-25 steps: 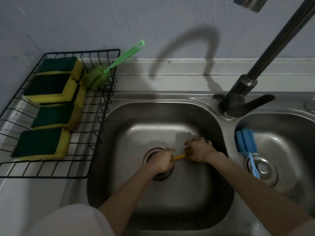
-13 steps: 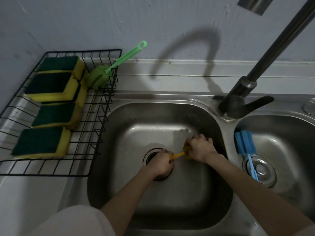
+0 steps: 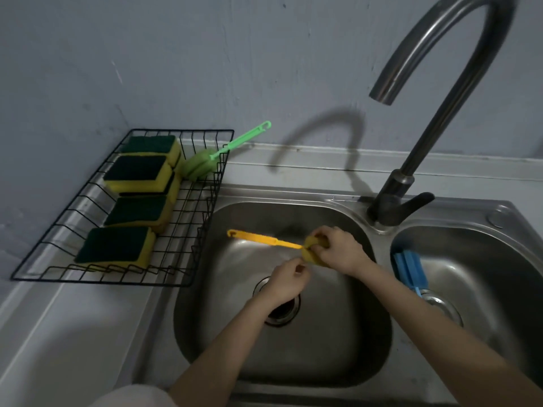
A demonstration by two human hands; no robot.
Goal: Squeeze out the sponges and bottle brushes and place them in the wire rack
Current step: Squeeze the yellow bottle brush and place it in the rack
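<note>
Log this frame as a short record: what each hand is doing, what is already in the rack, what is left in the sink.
right hand: right hand closed around the sponge head of the yellow bottle brush, held over the left basin
left hand: left hand just below the brush head, fingers curled, holding nothing visible
in rack: wire rack holds four sponges and the green bottle brush, handle poking out over the rim
left to do: blue bottle brush in the right basin
faucet: no water running from faucet

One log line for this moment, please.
right hand: squeezing yellow sponge-headed bottle brush | left hand: off brush | blue brush: right basin
</note>
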